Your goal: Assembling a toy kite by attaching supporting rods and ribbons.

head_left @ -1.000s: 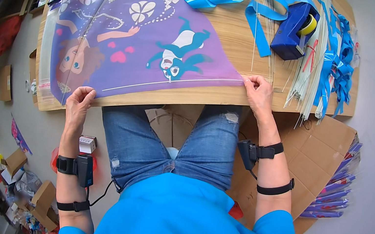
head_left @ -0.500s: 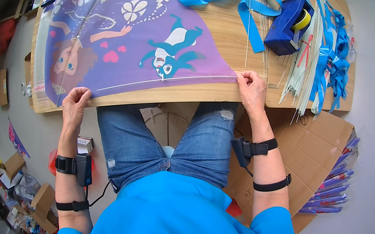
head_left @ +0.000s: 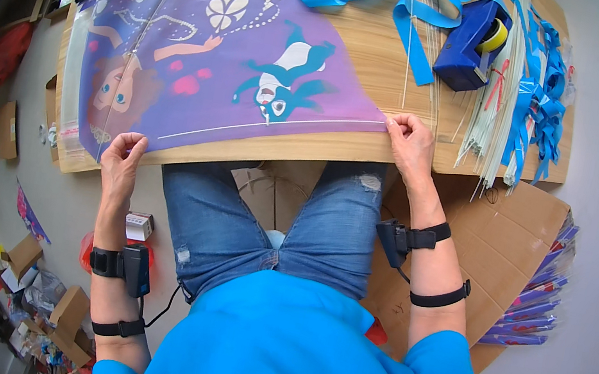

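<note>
- At the table's (head_left: pixel 479 158) near edge, the kite sail (head_left: pixel 216 70) lies flat; its right tip is pinched in the right hand (head_left: pixel 410 144), toward 1 o'clock.
- Left hand (head_left: pixel 121 161), toward 9 o'clock, has fingers curled on the sail's left corner.
- Uneven pulling could crease or tear the thin film.
- Both forearms reach up, wrists strapped.

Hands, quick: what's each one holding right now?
Left hand: fingers pinch the purple kite sheet corner.
Right hand: fingers pinch its other corner.
</note>
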`<state>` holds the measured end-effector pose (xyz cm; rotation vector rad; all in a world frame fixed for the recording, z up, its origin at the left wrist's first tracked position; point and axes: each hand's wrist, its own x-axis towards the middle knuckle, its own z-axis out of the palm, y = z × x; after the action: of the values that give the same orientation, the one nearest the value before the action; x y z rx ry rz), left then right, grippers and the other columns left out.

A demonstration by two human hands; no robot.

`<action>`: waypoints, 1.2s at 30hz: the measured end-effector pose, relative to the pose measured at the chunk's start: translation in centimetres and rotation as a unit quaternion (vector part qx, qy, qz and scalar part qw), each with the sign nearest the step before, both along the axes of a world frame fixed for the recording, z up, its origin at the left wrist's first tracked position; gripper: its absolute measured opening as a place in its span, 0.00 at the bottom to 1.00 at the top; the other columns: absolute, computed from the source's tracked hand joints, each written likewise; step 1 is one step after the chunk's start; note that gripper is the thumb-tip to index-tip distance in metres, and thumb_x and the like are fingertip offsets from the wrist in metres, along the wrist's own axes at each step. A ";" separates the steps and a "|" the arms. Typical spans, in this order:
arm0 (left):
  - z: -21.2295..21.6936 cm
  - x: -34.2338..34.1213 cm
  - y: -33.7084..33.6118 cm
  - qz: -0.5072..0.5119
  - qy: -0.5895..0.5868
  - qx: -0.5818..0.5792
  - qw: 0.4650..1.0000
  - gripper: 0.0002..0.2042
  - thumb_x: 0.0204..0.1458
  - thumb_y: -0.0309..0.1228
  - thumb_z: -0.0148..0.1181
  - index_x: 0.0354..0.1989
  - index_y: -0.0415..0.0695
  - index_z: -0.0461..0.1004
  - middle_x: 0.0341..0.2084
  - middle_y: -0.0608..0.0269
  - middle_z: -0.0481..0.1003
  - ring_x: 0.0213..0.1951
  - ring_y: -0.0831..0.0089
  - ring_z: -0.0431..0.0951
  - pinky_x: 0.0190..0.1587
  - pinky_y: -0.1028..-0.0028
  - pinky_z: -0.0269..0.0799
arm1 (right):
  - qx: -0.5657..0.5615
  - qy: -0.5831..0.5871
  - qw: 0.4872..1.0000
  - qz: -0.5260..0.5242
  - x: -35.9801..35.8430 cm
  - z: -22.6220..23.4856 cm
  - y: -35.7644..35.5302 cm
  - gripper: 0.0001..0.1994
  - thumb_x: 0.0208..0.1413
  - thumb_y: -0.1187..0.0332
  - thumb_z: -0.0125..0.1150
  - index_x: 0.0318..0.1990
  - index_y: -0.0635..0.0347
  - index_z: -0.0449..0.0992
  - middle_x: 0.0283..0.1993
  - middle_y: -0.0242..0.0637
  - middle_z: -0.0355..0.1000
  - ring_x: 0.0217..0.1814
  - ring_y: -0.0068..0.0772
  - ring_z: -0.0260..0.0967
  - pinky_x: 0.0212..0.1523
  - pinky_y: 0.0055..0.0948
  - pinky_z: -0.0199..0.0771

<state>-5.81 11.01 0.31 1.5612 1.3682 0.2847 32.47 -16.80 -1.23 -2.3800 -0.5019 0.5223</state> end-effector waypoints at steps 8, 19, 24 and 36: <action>-0.5 -0.2 0.1 -0.005 0.015 -0.005 1.000 0.07 0.54 0.32 0.62 0.35 0.41 0.77 0.27 0.74 0.73 0.31 0.85 0.68 0.35 0.83 0.63 | -0.032 -0.017 0.999 -0.001 -0.3 0.1 0.4 0.09 0.49 0.65 0.65 0.29 0.61 0.78 0.25 0.35 0.71 0.27 0.30 0.69 0.33 0.31 0.70; -0.7 0.0 -0.1 0.017 -0.003 -0.025 1.000 0.06 0.54 0.30 0.62 0.35 0.41 0.77 0.28 0.74 0.72 0.32 0.85 0.68 0.36 0.83 0.63 | -0.032 -0.017 0.999 0.004 0.0 -0.1 0.1 0.09 0.49 0.64 0.65 0.30 0.61 0.78 0.25 0.35 0.71 0.26 0.30 0.69 0.31 0.31 0.70; -0.4 0.2 -0.2 0.025 -0.005 -0.039 0.999 0.06 0.53 0.30 0.62 0.35 0.41 0.77 0.28 0.74 0.73 0.32 0.86 0.68 0.37 0.83 0.63 | -0.015 -0.013 1.000 0.008 0.2 -0.9 -0.1 0.09 0.50 0.65 0.65 0.30 0.61 0.79 0.22 0.32 0.70 0.24 0.27 0.67 0.30 0.29 0.69; -0.4 0.2 -0.2 0.018 -0.005 -0.047 0.999 0.06 0.53 0.30 0.62 0.35 0.41 0.76 0.26 0.75 0.71 0.30 0.86 0.67 0.35 0.83 0.63 | -0.012 -0.004 1.000 0.003 0.2 -0.9 -0.1 0.08 0.51 0.65 0.65 0.31 0.61 0.79 0.22 0.29 0.69 0.23 0.22 0.64 0.28 0.26 0.67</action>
<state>-5.57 10.82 -0.05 1.4573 1.3840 0.2455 32.70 -16.89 -2.14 -2.4040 -0.5084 0.5250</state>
